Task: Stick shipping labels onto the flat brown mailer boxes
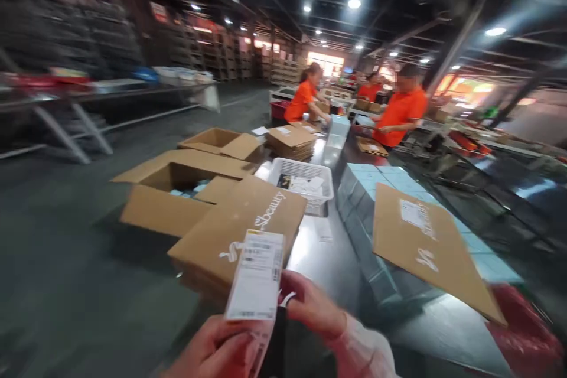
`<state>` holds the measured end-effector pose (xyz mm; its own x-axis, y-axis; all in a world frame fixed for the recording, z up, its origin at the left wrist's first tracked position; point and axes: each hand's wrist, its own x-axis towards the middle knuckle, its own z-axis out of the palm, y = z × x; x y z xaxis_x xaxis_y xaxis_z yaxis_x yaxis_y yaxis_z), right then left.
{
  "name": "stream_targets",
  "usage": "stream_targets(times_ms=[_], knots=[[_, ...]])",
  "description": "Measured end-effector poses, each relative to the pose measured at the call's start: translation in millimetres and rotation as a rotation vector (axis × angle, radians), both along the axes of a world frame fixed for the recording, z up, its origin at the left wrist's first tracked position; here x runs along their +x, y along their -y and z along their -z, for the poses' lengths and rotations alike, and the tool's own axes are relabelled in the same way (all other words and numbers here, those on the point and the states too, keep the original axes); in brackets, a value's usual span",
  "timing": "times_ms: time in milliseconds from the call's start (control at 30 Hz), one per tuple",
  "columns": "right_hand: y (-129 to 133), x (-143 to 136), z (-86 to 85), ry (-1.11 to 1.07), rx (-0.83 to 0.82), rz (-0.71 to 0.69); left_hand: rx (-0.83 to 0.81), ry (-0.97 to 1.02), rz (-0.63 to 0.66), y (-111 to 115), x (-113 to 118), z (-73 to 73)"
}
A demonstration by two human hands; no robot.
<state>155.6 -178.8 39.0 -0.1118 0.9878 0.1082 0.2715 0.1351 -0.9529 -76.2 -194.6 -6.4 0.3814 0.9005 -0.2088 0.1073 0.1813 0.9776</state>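
Note:
At the bottom, my left hand [225, 347] is closed on the lower end of a strip of printed shipping labels [257, 277]. Beside the strip's right edge, my right hand [312, 307] has its fingers pinched together. A small curled white strip [287, 300] shows at those fingertips; whether it belongs to the labels I cannot tell. Directly beyond the labels lies a stack of flattened cardboard boxes [248, 218] with white print. Behind it stands an open carton [163, 207] with light-blue items inside.
A white plastic basket [328, 180] with papers sits on the shiny metal table [336, 266]. To the right, rows of light-blue boxes [365, 189] carry a labelled cardboard sheet [434, 242]. Another open carton [221, 142] is farther back. Co-workers in orange shirts [401, 112] stand beyond.

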Motion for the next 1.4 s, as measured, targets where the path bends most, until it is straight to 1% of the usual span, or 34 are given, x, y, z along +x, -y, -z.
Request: stream_targets(times_ms=[33, 67, 100, 133, 167, 200, 233, 267, 300, 367, 433, 533, 567, 600, 633, 667, 733, 767, 800, 833, 900, 967, 1000, 1067, 1100, 1133, 1200, 1267, 1300, 1333, 1367, 1400], knots=[[-0.9, -32.5, 16.8, -0.12, -0.056, -0.046, 0.018, 0.001, 0.112, -7.7, -9.7, -2.7], [-2.5, -57.8, 31.5, -0.225, -0.112, -0.055, 0.015, 0.054, 0.183, -17.5, -18.8, -4.3], [-5.9, -76.3, 43.6, -0.303, -0.171, -0.056, 0.005, 0.14, 0.189, -28.8, -27.0, -4.5], [-11.8, -88.9, 52.9, -0.342, -0.226, -0.074, -0.005, 0.234, 0.119, -41.0, -33.8, -3.3], [-20.1, -96.9, 59.1, -0.335, -0.255, -0.109, -0.015, 0.296, 0.002, -53.2, -38.8, -0.6], [-30.4, -101.5, 62.3, -0.305, -0.259, -0.148, -0.029, 0.309, -0.113, -64.7, -42.0, 3.2], [-41.8, -103.8, 62.7, -0.261, -0.249, -0.169, -0.039, 0.294, -0.216, -75.0, -43.3, 7.6], [-53.6, -104.7, 60.6, -0.202, -0.23, -0.163, -0.045, 0.257, -0.279, -83.7, -43.0, 12.3], [-64.9, -104.9, 56.8, -0.132, -0.203, -0.137, -0.048, 0.226, -0.307, -90.8, -41.4, 16.9], [-83.1, -104.9, 47.2, 0.02, -0.155, -0.08, -0.032, 0.202, -0.319, -101.6, -36.4, 24.6], [-94.5, -105.2, 40.0, 0.128, -0.127, -0.065, -0.015, 0.175, -0.348, -110.6, -31.0, 29.9], [-107.4, -103.4, 38.9, 0.139, -0.099, 0.011, 0.012, 0.133, -0.42, -125.6, -26.8, 33.1], [-114.7, -101.1, 40.1, 0.138, -0.084, 0.042, 0.001, 0.147, -0.423, -131.2, -27.2, 32.8], [-125.0, -97.5, 41.3, 0.142, -0.053, 0.076, -0.034, 0.183, -0.397, -137.0, -28.9, 32.0], [-139.1, -92.6, 42.1, 0.157, -0.006, 0.112, -0.085, 0.239, -0.331, -143.2, -31.7, 30.8], [-157.2, -86.6, 42.3, 0.196, 0.05, 0.155, -0.15, 0.303, -0.234, -149.9, -35.5, 29.5], [-203.5, -72.4, 41.4, 0.318, 0.151, 0.259, -0.277, 0.424, -0.015, -165.2, -44.3, 27.6], [-229.6, -65.1, 40.7, 0.389, 0.177, 0.314, -0.32, 0.466, 0.061, -173.7, -48.3, 27.3], [-255.8, -58.2, 40.4, 0.448, 0.183, 0.362, -0.354, 0.484, 0.1, -182.2, -51.4, 27.6], [-280.7, -52.1, 40.5, 0.499, 0.177, 0.403, -0.382, 0.481, 0.098, -190.2, -53.8, 28.5], [-322.1, -43.0, 43.1, 0.574, 0.145, 0.461, -0.425, 0.441, 0.045, -201.0, -57.5, 31.3], [-348.5, -39.6, 48.7, 0.654, 0.109, 0.496, -0.436, 0.403, 0.027, -200.9, -63.8, 34.2], [-355.8, -40.9, 52.3, 0.693, 0.099, 0.503, -0.432, 0.389, 0.049, -196.6, -68.9, 35.0], [-359.3, -51.3, 60.6, 0.755, 0.105, 0.477, -0.43, 0.373, 0.126, -183.7, -82.8, 33.6], [-355.4, -60.6, 64.9, 0.796, 0.109, 0.441, -0.421, 0.371, 0.153, -178.1, -90.6, 31.1], [-347.5, -72.3, 69.1, 0.847, 0.106, 0.4, -0.408, 0.366, 0.158, -175.3, -97.9, 27.6], [-319.5, -98.9, 76.7, 0.959, 0.083, 0.314, -0.356, 0.352, 0.091, -181.5, -108.4, 19.9], [-276.9, -120.2, 83.5, 1.025, 0.11, 0.156, -0.279, 0.314, -0.031, -203.8, -111.0, 16.5], [-252.1, -125.6, 87.5, 1.012, 0.166, 0.007, -0.22, 0.251, -0.095, -219.0, -109.5, 17.7], [-226.7, -126.3, 92.9, 0.965, 0.228, -0.14, -0.144, 0.163, -0.153, -235.1, -106.5, 20.9], [-202.0, -122.5, 100.2, 0.911, 0.27, -0.23, -0.054, 0.061, -0.201, -250.8, -102.6, 25.6], [-179.3, -114.7, 109.8, 0.861, 0.284, -0.169, 0.036, -0.044, -0.239, -265.2, -98.3, 31.3]])
